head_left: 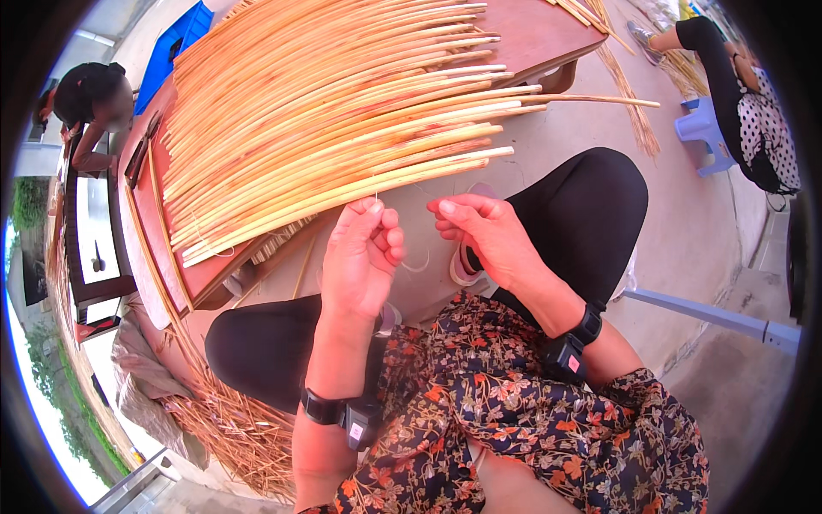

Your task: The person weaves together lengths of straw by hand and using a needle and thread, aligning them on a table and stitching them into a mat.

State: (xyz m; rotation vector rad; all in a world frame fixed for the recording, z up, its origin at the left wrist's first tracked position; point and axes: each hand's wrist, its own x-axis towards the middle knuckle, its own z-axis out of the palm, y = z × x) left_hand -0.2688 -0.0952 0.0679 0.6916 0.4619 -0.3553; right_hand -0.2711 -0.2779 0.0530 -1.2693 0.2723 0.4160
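Long, pale yellow-brown reed stalks [342,128] lie side by side across the table like a mat, tips pointing right. My left hand [364,253] is closed just below the nearest stalk, pinching a thin thread that rises to the stalk's edge. To its right, my right hand [488,236] is also closed, thumb against forefinger, on a fine thread. Between the hands hangs a loose pale loop of thread [418,267]. Where the thread passes among the stalks is too fine to follow. Another thread end [224,254] curls at the mat's left near corner.
The reddish table [548,38] supports the stalks; a dark-handled tool [141,150] and a blue crate [175,51] are along its left side. Dry stalks [227,428] heap by my left knee. One person leans in at left; another sits on a purple stool [704,133] at right.
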